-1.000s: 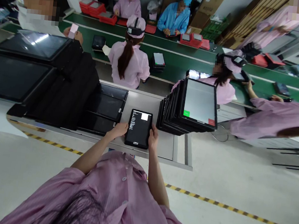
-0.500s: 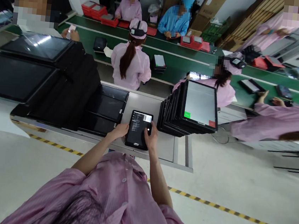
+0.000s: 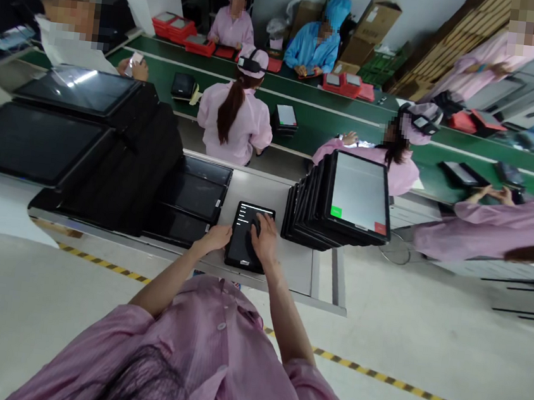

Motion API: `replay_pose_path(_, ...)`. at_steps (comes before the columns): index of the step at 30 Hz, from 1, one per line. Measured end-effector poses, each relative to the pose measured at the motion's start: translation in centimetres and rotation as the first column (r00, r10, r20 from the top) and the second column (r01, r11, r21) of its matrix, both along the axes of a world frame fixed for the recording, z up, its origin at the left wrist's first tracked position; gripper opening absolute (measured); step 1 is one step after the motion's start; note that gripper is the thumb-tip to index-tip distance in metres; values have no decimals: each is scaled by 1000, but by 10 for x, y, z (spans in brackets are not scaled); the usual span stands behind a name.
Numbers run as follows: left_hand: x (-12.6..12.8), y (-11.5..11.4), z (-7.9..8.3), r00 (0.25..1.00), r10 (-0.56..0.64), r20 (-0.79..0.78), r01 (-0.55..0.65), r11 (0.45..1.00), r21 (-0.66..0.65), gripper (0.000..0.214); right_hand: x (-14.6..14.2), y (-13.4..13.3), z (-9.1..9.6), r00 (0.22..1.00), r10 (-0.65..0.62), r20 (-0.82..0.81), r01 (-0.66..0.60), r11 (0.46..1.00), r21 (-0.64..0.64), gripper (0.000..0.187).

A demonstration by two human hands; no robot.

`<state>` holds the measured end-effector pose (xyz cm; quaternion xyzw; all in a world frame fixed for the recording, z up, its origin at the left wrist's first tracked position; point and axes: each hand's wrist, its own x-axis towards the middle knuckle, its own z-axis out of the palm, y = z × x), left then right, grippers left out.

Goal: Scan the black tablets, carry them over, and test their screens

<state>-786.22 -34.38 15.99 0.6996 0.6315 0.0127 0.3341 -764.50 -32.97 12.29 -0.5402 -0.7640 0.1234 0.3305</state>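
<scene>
A black tablet (image 3: 241, 248) lies on the grey bench, its dark screen lit with a short list of white text at the upper left. At the tablet's left edge, my left hand (image 3: 216, 238) grips the side with fingers bent. Over the right half of the screen is my right hand (image 3: 265, 241), fingers apart, the fingertips at or just above the glass. To the right stands a tall stack of tablets (image 3: 361, 191), the top one showing a pale screen with green and red corner boxes. More dark tablets (image 3: 196, 189) lie left of my left hand.
High piles of larger black screens (image 3: 34, 140) fill the bench's left end. Beyond the bench (image 3: 261, 190), co-workers in pink and blue sit along a green conveyor (image 3: 314, 113) bearing devices and red trays (image 3: 341, 84). Yellow-black tape (image 3: 372, 375) crosses the floor.
The tablet's screen has switched from dense text with a bright panel to a short list. My right hand has shifted slightly inward across the screen. My left hand stays at the edge.
</scene>
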Motion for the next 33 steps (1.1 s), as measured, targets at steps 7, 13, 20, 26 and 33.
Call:
replay_pose_path(7,0,-1,2,1000,5,18,-5,1000,-2,47,-3,-25,0,986,-26,-167,25,1000,-5,46)
replay_pose_path(13,-1,0,3,1000,14,17,-14,1000,-17,47,-6,-30,-2,978,-24,-205,13,998,-56,42)
replay_pose_path(20,0,0,4,1000,21,15,-21,1000,-23,45,-7,-26,-6,983,-3,-183,1,1000,-13,42)
replay_pose_path(26,-1,-2,8,999,28,47,-27,999,-26,45,1,-29,-11,982,-30,-185,14,996,-86,46)
replay_pose_path(33,-2,-4,7,996,46,80,-44,999,-26,46,49,-49,-25,781,-451,-433,228,850,-474,70)
